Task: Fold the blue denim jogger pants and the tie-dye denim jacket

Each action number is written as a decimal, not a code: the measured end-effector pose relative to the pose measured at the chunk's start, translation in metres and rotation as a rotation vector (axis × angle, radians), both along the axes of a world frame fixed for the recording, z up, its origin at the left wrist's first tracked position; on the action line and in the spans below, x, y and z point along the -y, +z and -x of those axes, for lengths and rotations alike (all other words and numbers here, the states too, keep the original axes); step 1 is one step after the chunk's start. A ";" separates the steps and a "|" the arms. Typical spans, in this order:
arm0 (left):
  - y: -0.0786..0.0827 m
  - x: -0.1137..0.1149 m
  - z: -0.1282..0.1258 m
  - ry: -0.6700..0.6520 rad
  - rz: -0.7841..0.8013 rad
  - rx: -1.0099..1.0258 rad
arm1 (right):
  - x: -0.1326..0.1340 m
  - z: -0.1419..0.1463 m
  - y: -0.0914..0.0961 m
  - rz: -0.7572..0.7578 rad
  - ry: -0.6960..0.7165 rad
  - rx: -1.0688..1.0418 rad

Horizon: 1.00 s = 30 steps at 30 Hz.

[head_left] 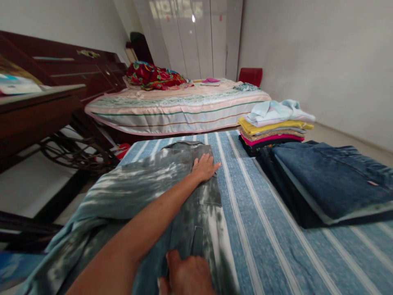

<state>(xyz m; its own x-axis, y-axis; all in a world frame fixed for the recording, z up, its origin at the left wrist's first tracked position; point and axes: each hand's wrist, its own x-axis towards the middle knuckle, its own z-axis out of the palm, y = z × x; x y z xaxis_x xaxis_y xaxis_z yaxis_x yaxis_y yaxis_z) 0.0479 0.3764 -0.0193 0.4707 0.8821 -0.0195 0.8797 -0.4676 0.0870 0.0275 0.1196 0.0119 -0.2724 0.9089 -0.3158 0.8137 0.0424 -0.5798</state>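
Note:
A grey denim jacket [147, 180] with white bleached patches lies spread on a blue striped bed cover [245, 213]. A patch pocket and a narrow slit pocket show along its right part. My left hand [204, 167] rests flat on its upper part, above the patch pocket, fingers apart. At the bottom edge of the view, my right hand [190, 276] has its fingers curled in, gripping the jacket's cloth beside the slit pocket. The fingertips of this hand are partly hidden. My left forearm covers the middle of the jacket.
On the right lie folded jeans [331, 176], with a stack of folded clothes [273, 129] behind them. A second bed [181, 108] with a red floral blanket [156, 76] stands beyond. To the left is a wooden table [39, 102] with an iron wheel beneath.

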 end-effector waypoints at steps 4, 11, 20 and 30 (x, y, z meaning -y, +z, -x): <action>-0.004 0.011 -0.001 -0.015 0.039 0.024 | 0.002 -0.010 -0.002 -0.042 0.036 -0.044; 0.015 0.068 0.003 -0.046 -0.002 0.083 | 0.009 -0.019 -0.004 -0.114 0.031 -0.051; 0.031 0.172 0.059 -0.088 -0.027 0.196 | 0.000 -0.049 -0.002 -0.162 0.279 -0.293; 0.033 0.333 0.103 -0.059 0.110 0.170 | 0.017 -0.114 -0.010 -0.571 0.102 -0.147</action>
<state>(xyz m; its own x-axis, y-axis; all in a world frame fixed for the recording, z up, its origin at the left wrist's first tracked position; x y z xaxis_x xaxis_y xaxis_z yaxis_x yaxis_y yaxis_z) -0.0549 0.0437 0.0138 0.5264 0.8497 -0.0296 0.8193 -0.4976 0.2851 0.1412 0.1029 0.0015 -0.3713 0.8906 0.2626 0.7017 0.4543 -0.5488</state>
